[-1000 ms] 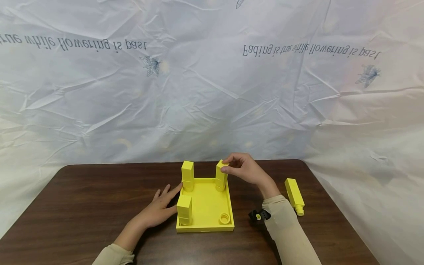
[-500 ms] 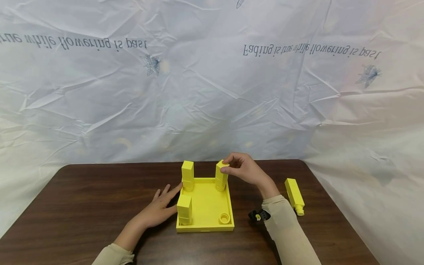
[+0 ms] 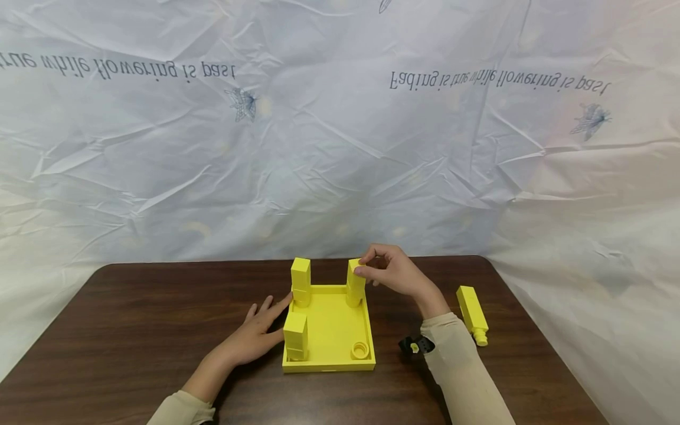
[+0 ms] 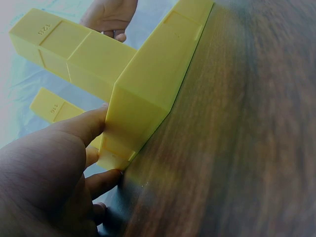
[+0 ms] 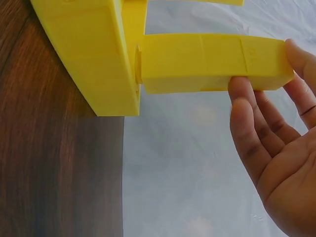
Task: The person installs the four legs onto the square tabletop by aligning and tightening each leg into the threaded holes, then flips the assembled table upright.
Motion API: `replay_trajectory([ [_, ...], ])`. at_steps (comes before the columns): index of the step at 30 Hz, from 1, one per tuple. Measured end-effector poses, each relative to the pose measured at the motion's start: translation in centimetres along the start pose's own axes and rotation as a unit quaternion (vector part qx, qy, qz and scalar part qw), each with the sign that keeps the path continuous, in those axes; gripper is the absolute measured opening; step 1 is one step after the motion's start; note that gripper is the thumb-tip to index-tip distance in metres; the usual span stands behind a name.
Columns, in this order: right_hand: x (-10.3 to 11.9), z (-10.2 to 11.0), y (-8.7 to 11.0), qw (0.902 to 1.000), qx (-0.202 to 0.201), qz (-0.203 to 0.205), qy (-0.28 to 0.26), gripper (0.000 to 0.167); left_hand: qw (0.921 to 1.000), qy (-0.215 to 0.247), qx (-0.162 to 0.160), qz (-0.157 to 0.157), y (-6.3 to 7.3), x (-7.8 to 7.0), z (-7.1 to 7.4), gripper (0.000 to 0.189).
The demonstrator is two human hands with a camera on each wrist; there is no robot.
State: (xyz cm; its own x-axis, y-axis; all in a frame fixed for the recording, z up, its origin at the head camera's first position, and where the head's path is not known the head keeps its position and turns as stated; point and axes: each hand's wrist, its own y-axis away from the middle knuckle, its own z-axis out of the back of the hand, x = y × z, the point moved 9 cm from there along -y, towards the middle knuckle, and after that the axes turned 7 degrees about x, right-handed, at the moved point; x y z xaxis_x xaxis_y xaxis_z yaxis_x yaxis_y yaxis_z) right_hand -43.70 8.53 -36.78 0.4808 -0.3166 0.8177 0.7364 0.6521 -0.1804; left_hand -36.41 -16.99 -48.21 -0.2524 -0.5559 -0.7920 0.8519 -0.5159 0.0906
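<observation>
A shallow yellow tray-like base [image 3: 332, 330] lies on the table, with upright square yellow legs at three corners. My right hand [image 3: 398, 271] pinches the top of the back-right leg [image 3: 355, 289] between thumb and fingers. In the right wrist view, a thin gap shows where this leg [image 5: 192, 61] meets the base. My left hand [image 3: 255, 336] lies at the base's left side, fingers spread, fingertips against its wall. Near it stand the back-left leg [image 3: 301, 280] and the front-left leg [image 3: 296, 336]. An open round socket [image 3: 360, 350] shows in the front-right corner.
Another yellow leg [image 3: 471, 313] with a threaded end lies on the dark wooden table [image 3: 133, 342], right of the right forearm. A black band with a small wrist device [image 3: 416, 345] is on the right wrist. A pale printed sheet [image 3: 319, 147] hangs behind the table.
The back-right leg has turned slightly and shifted a little right at its top, and my right fingers have changed position on it. My left hand has stayed in place.
</observation>
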Motion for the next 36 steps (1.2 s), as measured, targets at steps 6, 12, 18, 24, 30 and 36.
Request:
replay_trajectory([
  [6,0.21,0.16,0.01,0.9999,-0.003,0.009,-0.012,0.005,1.0,-0.003,0.003,0.005,-0.22,0.4,0.1,0.081],
  [12,0.2,0.53,0.17,0.9998,-0.011,0.015,-0.01,0.006,1.0,-0.003,0.003,0.009,-0.22,0.53,0.04,0.081],
  [18,0.13,0.48,0.06,0.9996,-0.011,0.018,-0.018,0.004,0.9999,-0.005,0.003,0.014,-0.25,0.63,0.02,0.081],
  [24,0.22,0.36,0.02,0.9993,-0.01,0.025,-0.024,0.005,0.9999,-0.001,0.005,0.01,-0.31,0.64,0.06,0.082],
  [30,0.37,0.37,0.07,0.9994,-0.009,0.029,-0.018,0.003,0.9999,-0.002,0.004,0.009,-0.25,0.44,0.07,0.081],
  [36,0.47,0.47,0.25,0.9991,-0.01,0.038,-0.016,0.005,0.9999,-0.001,0.001,0.014,-0.25,0.56,0.0,0.081],
])
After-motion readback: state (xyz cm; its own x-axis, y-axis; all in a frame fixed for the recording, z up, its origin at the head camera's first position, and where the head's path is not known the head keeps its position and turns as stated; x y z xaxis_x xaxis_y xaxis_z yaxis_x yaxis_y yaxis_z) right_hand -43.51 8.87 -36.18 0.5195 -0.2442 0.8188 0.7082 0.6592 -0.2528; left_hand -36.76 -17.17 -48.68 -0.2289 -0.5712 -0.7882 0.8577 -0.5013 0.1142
